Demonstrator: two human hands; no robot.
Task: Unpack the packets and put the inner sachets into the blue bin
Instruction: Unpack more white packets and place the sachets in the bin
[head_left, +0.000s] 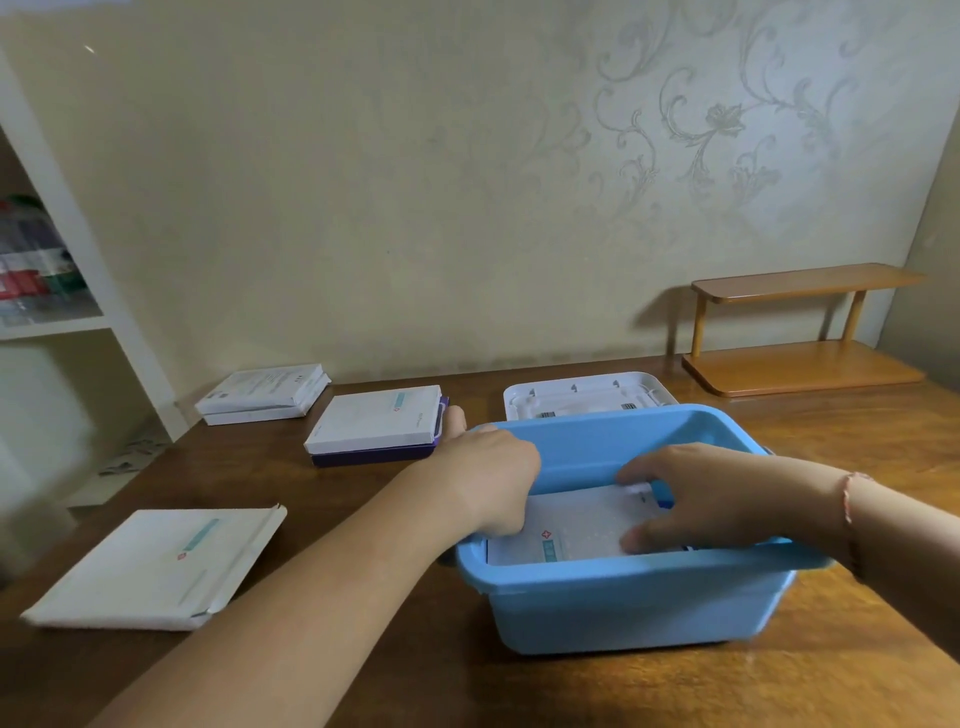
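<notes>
A blue bin (623, 587) stands on the wooden table, front and centre. Inside it lies a flat white sachet (571, 525) with a red and teal mark. Both hands reach into the bin. My left hand (493, 478) holds the sachet's left edge, fingers hidden behind the rim. My right hand (691, 493) grips its right edge with curled fingers. An opened white packet (156, 566) lies flat at the front left. A white packet stack on a purple box (376, 423) sits behind the left hand. Two more white packets (262, 392) lie further back left.
A white lid (587, 395) lies upside down behind the bin. A small wooden two-tier shelf (800, 332) stands at the back right against the wall. A white shelving unit (78, 291) with bottles is at the left beside the table edge.
</notes>
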